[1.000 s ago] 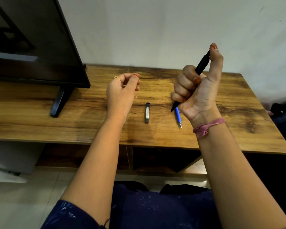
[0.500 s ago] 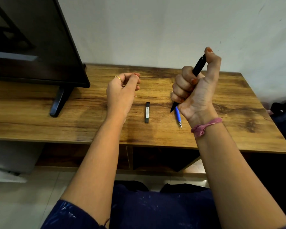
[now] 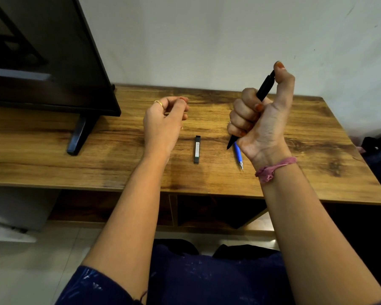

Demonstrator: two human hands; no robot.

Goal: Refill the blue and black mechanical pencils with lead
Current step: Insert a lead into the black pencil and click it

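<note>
Right hand point(image 3: 259, 119) fisted around the black pencil point(image 3: 264, 85), thumb on its top end, apparently clicking lead through; left hand point(image 3: 165, 122) loosely curled, contents indiscernible; blue pencil point(image 3: 238, 154) and lead case point(image 3: 197, 149) lie on the table point(image 3: 97, 164), blue pencil likely next.

lead case point(image 3: 197, 149) on table point(image 3: 53, 159) — centre | pencil point(image 3: 238, 156) just right | monitor point(image 3: 42, 62) — far left

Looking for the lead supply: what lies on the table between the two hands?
In the head view, a small black lead case lies on the table between the left hand and right hand.
</note>
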